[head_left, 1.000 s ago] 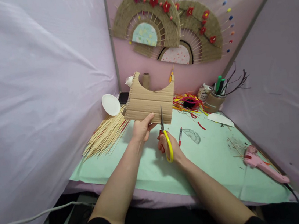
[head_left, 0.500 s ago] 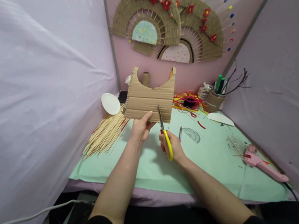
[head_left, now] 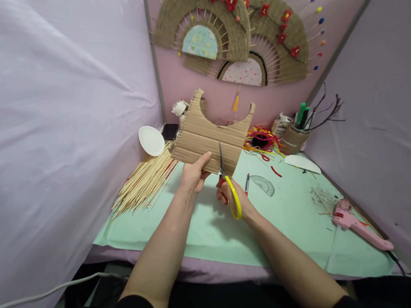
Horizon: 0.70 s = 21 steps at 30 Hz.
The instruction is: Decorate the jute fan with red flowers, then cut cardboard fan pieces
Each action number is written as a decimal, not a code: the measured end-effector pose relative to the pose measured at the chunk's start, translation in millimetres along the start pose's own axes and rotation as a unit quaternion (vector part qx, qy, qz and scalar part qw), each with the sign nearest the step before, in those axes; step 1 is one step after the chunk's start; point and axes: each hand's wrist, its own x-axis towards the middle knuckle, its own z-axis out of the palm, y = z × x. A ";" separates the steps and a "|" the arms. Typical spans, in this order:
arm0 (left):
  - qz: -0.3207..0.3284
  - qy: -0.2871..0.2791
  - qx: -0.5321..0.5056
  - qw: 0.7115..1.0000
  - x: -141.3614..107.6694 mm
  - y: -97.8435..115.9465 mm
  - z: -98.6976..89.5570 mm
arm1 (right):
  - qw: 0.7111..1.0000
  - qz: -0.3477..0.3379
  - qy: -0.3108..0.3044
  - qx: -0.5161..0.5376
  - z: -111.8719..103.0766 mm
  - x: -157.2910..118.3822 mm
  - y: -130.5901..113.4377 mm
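Observation:
A piece of corrugated cardboard (head_left: 203, 136) with a curved notch in its far edge is held up above the table, tilted. My left hand (head_left: 194, 174) grips its near edge, thumb on top and fingers underneath. Closed around the handles of the scissors (head_left: 233, 198), yellow and red, is my right hand (head_left: 234, 197). The scissors' blades lie at the near edge of the cardboard, with one blade showing over its surface. The other blade is hidden.
Thin wooden sticks (head_left: 144, 183) and a white oval piece (head_left: 151, 141) are at the left. A protractor (head_left: 262, 185) and pen (head_left: 247, 185) lie right of my hands. Farther right are a pink glue gun (head_left: 361, 226) and a holder (head_left: 294, 139) with branches. Fan-shaped decorations (head_left: 203, 6) hang behind.
The cardboard has turned clockwise, its right side now lower and nearer. The scissors have tilted slightly with my right hand, and the orange tassel behind now shows fully.

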 end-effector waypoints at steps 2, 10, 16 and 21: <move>-0.001 -0.002 0.009 1.000 0.2 -1.0 -0.8 | 1.000 -0.005 0.001 -0.020 -2.2 1.0 3.3; 0.003 -0.004 0.023 1.000 0.4 -2.4 -1.2 | 0.998 -0.023 -0.005 -0.053 -5.3 2.2 5.9; 0.004 -0.007 0.027 1.000 -0.1 -1.6 -0.7 | 0.996 0.003 -0.011 -0.092 -8.2 -0.2 -3.0; 0.003 -0.005 0.035 0.999 -1.3 0.1 -0.4 | 0.996 0.054 -0.005 -0.068 -9.2 -2.9 -12.6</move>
